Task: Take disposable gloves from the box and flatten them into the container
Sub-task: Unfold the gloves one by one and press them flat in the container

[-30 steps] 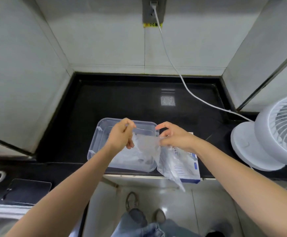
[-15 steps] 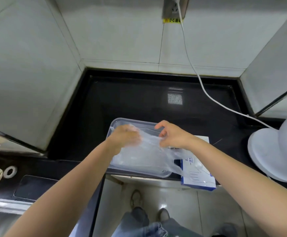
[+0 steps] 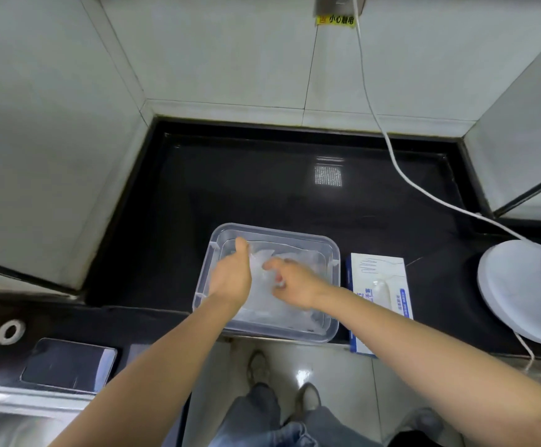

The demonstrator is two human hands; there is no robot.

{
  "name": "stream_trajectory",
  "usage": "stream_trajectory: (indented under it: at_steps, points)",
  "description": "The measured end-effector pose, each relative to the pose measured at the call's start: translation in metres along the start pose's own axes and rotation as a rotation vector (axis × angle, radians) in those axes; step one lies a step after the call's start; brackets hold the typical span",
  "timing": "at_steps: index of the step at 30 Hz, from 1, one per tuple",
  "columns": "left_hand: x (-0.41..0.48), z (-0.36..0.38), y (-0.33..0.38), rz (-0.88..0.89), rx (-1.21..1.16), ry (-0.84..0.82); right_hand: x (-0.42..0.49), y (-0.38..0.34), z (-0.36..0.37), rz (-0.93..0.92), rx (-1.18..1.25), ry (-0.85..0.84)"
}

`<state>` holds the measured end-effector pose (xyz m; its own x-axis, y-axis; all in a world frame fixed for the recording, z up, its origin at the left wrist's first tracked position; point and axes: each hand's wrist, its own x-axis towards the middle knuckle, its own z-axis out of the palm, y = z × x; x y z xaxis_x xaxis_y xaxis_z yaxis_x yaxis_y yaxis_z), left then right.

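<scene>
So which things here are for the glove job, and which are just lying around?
For the job: clear plastic container, thin see-through gloves in it, glove box beside it, left hand, right hand.
Just lying about: white fan, white cable, phone, white tape roll.

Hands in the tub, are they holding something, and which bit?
Both touch the clear glove lying in the container: the left hand at its edge, the right hand near its middle. Pinching or only pressing cannot be told; it is too blurred.
</scene>
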<state>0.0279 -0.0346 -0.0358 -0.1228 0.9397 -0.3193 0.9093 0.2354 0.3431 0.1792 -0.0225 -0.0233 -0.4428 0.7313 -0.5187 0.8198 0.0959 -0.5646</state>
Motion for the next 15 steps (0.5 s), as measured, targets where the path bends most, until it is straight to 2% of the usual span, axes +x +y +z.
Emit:
stream_trajectory:
  at_steps: [2,5,7,9,10,11,14,15]
  points:
    - [0.003,0.003,-0.002,0.015,0.088,-0.051,0.012,0.011,0.014,0.172,-0.090,-0.160]
    - [0.003,0.004,-0.001,0.029,0.274,-0.064,0.018,0.015,0.026,0.226,-0.137,-0.223]
    - [0.002,0.010,0.003,0.213,0.518,0.091,0.018,0.015,0.031,0.253,-0.186,-0.238]
    - [0.001,0.008,0.013,0.393,0.570,0.179,0.020,0.016,0.036,0.274,-0.226,-0.248]
    - [0.001,0.009,0.015,0.434,0.565,0.159,0.021,0.016,0.037,0.274,-0.245,-0.245]
    - [0.005,0.012,0.016,0.412,0.517,0.053,0.022,0.016,0.038,0.274,-0.262,-0.247]
    - [0.015,0.025,0.006,0.086,0.334,-0.350,0.021,0.015,0.035,0.301,-0.221,-0.270]
    - [0.016,0.027,0.000,0.012,0.272,-0.413,0.021,0.014,0.033,0.307,-0.176,-0.257]
